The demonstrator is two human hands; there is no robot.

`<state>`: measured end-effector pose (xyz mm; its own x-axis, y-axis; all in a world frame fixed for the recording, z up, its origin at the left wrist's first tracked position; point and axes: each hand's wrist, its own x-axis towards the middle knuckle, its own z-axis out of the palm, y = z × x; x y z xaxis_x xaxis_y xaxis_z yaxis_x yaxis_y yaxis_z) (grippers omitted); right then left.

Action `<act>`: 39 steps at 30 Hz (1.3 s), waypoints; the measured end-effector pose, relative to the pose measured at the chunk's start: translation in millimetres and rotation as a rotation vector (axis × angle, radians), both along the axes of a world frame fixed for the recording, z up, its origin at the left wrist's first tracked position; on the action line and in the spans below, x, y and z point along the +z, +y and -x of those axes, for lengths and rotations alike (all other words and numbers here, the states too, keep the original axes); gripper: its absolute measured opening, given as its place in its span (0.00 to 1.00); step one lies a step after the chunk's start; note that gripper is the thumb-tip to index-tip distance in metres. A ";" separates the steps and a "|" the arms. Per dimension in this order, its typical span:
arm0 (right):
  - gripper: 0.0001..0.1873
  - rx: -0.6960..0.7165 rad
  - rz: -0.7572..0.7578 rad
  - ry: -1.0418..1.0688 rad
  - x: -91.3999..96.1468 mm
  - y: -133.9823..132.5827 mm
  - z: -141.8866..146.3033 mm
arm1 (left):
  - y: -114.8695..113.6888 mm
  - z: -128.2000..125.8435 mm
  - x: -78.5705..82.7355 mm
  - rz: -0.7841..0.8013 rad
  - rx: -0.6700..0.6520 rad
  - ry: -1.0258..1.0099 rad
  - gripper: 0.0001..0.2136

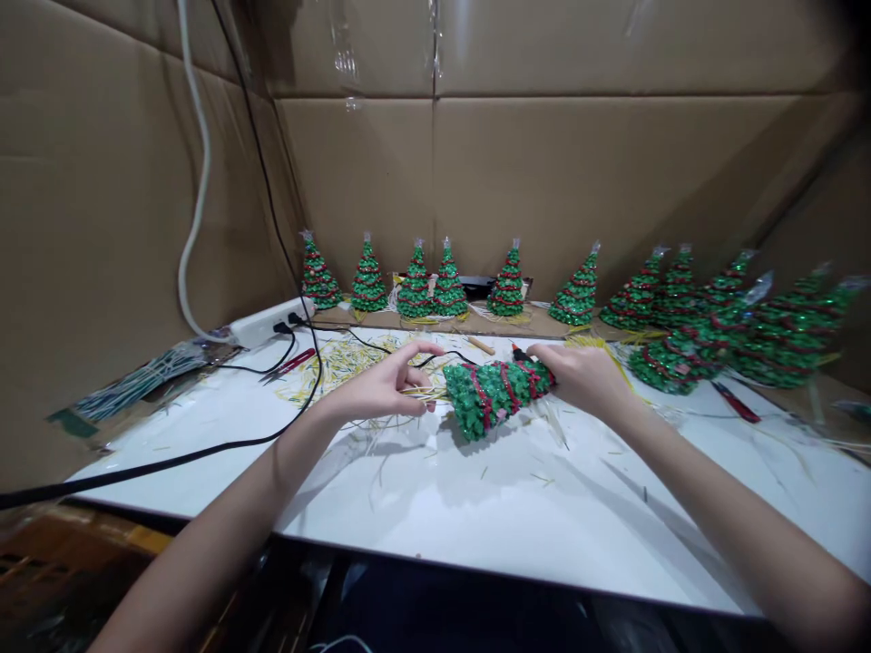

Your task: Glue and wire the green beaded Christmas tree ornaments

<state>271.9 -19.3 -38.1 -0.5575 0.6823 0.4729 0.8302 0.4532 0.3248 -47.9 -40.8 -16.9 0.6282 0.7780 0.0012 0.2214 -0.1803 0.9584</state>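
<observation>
A green glittery toy Christmas tree [491,395] with red garland lies on its side on the white tabletop [476,517]. My right hand [578,372] is closed around its narrow top end. My left hand [387,385] sits just left of the tree's wide base, thumb and fingers pinched on thin pale yellow straw strands [422,392], with the index finger stretched out.
Several finished trees [415,286] stand in a row along the cardboard back wall [544,163], more piled at right [735,331]. Loose straw [340,358], a power strip [269,322], black cable [204,449], red-handled cutters [289,365] and a packet [136,381] lie left.
</observation>
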 end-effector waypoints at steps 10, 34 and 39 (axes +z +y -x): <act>0.08 0.295 -0.008 -0.163 22.7 77.5 56.6 | -55.9 0.8 3.5 -0.199 0.234 -0.016 0.09; 0.28 0.285 0.255 -0.253 -5.3 138.8 123.4 | -56.8 -21.1 -21.3 0.261 0.301 -0.209 0.13; 0.25 0.244 0.262 -0.260 -5.5 136.5 129.1 | -52.5 -20.8 -24.8 0.219 0.275 -0.128 0.11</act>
<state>142.8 117.2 -43.6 -0.7947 0.5942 0.1239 0.5944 0.7205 0.3570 -27.2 -93.3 -41.7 0.4012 0.9082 -0.1189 0.1091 0.0815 0.9907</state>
